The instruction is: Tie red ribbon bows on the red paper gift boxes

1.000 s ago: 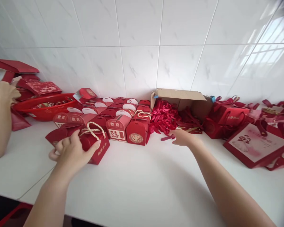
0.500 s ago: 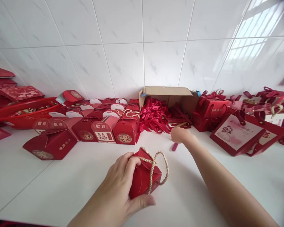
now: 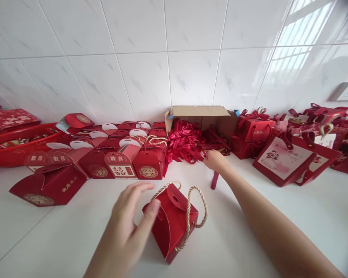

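A small red gift box [image 3: 174, 226] with a twisted cream rope handle stands on the white counter [image 3: 263, 231] close in front of me. My left hand [image 3: 130, 220] hovers at its left side, fingers spread and open, its fingertips just touching or barely off the box. My right hand [image 3: 216, 160] reaches far forward to the heap of red ribbons [image 3: 185, 144] spilling from a cardboard box [image 3: 203, 116]. Its fingers are closed on a red ribbon strip [image 3: 214, 180] that hangs down onto the counter.
Rows of red gift boxes [image 3: 124, 154] line the wall at left, with one lying open [image 3: 50, 187] in front. A red tray [image 3: 20, 141] sits far left. Red bags with ribbon handles [image 3: 290, 158] crowd the right. A wall socket [image 3: 346, 92] is at the right.
My left hand carried the roped box from the left pile to the counter in front of me, then let go and opened. My right hand stayed at the ribbons, holding the strip.
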Available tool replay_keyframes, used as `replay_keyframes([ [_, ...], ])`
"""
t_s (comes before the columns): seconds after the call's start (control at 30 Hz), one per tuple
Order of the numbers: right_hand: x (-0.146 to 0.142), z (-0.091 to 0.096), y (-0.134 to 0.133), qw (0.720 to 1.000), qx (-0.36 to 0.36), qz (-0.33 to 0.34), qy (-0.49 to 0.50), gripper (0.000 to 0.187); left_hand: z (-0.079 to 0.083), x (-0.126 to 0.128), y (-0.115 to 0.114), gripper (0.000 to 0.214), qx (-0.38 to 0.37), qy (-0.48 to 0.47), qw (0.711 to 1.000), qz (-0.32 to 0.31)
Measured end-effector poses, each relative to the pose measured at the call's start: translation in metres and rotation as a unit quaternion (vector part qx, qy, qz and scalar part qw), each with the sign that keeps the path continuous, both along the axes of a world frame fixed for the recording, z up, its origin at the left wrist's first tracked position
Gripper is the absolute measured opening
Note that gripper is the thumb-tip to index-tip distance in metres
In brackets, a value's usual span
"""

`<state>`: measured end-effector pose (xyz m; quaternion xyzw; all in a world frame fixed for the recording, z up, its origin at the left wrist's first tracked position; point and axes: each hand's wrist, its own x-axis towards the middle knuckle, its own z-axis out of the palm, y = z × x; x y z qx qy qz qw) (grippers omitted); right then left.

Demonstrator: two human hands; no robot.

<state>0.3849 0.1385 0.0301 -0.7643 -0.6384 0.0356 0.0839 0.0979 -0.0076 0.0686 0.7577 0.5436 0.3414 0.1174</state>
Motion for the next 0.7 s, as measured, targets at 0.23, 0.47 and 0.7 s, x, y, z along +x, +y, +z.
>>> replay_keyframes([
  [0.23,-0.002,0.002,0.0,1.0,0.0,0.005,0.029,0.023,-0.013,0.015,-0.007,0.05,-0.032,0.082,0.994,-0.058],
  [0.47,0.003,0.003,-0.001,0.995,0.021,-0.015,0.095,0.01,-0.018,-0.006,0.012,0.058,-0.022,0.041,0.997,0.061],
  [0.7,0.031,0.068,-0.026,0.962,0.161,-0.025,0.218,0.022,-0.016,0.004,0.008,0.049,0.09,-0.016,0.993,0.072],
])
